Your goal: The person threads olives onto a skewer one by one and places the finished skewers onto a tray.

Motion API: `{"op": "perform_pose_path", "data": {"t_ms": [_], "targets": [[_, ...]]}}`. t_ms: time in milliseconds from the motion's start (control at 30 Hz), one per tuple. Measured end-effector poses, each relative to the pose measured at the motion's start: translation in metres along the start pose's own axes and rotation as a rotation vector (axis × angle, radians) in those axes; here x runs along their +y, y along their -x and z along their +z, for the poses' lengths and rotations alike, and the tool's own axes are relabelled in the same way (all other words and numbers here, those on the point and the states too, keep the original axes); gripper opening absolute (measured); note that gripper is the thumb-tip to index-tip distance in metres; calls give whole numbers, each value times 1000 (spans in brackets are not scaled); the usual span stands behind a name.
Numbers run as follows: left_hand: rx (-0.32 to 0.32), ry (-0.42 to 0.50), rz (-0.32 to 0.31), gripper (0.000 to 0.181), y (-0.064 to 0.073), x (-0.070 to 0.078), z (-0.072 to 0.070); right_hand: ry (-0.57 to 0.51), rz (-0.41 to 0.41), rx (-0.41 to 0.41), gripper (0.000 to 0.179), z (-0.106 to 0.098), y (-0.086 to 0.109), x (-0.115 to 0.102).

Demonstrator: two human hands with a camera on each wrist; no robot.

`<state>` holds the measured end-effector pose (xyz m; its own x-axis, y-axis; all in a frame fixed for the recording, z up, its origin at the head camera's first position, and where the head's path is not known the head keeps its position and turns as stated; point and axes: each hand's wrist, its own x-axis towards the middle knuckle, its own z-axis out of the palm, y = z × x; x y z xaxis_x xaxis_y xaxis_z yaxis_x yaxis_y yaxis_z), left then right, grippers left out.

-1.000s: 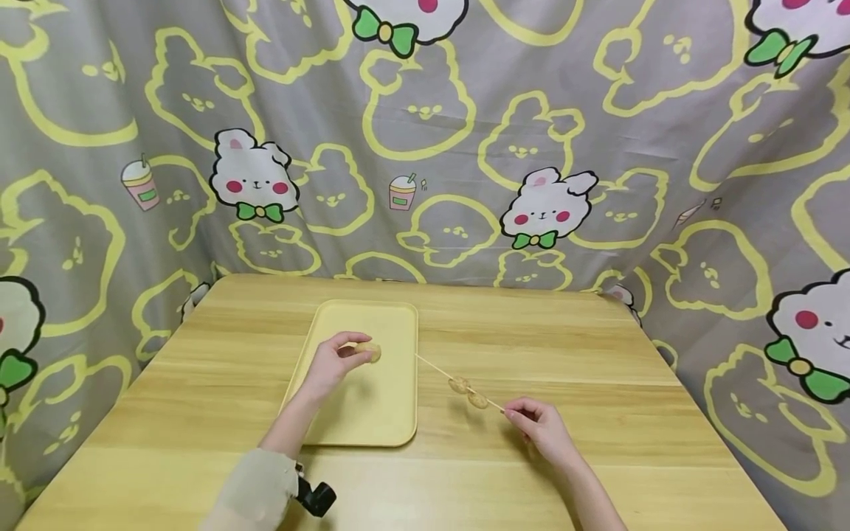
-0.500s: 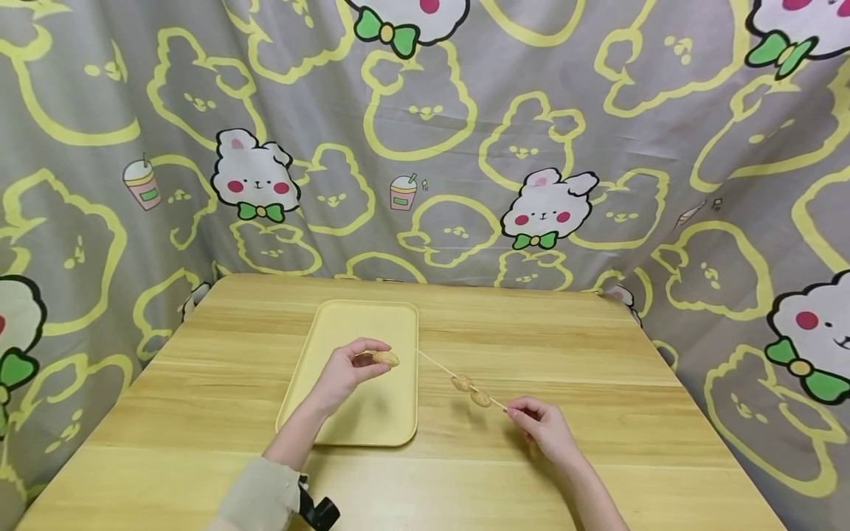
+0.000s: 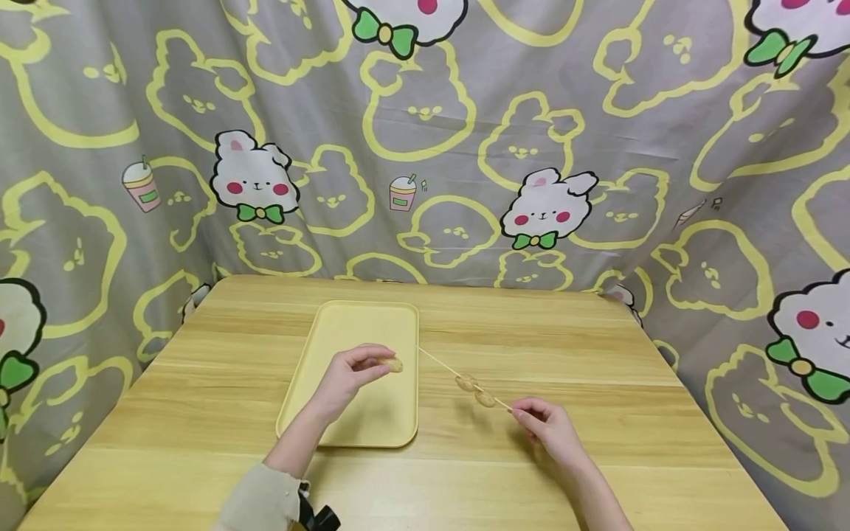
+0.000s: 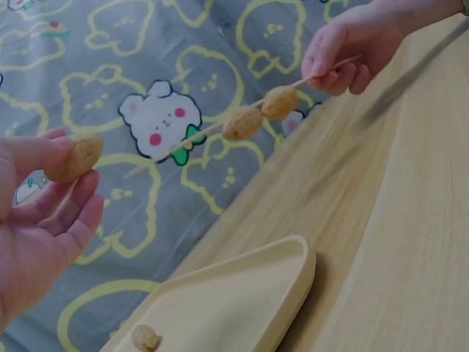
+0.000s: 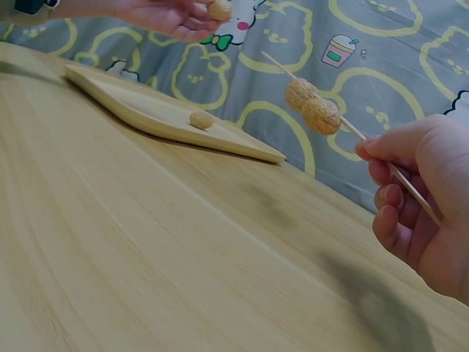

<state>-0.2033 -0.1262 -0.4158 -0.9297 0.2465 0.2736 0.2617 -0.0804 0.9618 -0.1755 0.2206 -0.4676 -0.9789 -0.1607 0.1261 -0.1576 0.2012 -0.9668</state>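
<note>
Between thumb and fingertips my left hand (image 3: 340, 382) pinches a golden-brown fried ball (image 4: 82, 160), held above the yellow tray (image 3: 372, 424). My right hand (image 3: 547, 430) grips the lower end of a thin wooden skewer (image 3: 436, 359), whose bare tip points up and left toward the left hand. Two similar fried balls (image 5: 321, 115) are threaded side by side on the skewer, not far from the right fingers. Both wrist views show another fried ball (image 5: 201, 119) lying on the tray; in the head view the left hand and arm hide it.
The tray sits left of centre on a wooden table (image 3: 558, 339). Behind and beside the table hangs a grey curtain (image 3: 345, 96) printed with cartoon rabbits. A black wrist-camera mount (image 3: 319, 516) is strapped below the left sleeve.
My left hand has moved right with its ball, coming closer to the skewer's tip. The right hand and skewer have shifted very slightly right.
</note>
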Motion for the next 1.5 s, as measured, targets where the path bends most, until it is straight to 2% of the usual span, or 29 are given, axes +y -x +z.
{"op": "perform_pose_path", "data": {"t_ms": [267,567,1000,1333,1500], "targets": [[16,65,-23,39,1,1,0,-19,-173,-88,9,-8,3,4],[-18,9,-40,32,0,0,0,-28,-232,-155,6,-7,2,-3],[-25,19,-43,33,1,-2,0,-31,-278,-184,5,-5,1,-1],[-39,4,-36,31,3,-5,0,-18,-255,-190,6,-4,1,1],[-36,-32,-31,30,3,-5,1,-14,-262,-190,6,-3,1,1]]}}
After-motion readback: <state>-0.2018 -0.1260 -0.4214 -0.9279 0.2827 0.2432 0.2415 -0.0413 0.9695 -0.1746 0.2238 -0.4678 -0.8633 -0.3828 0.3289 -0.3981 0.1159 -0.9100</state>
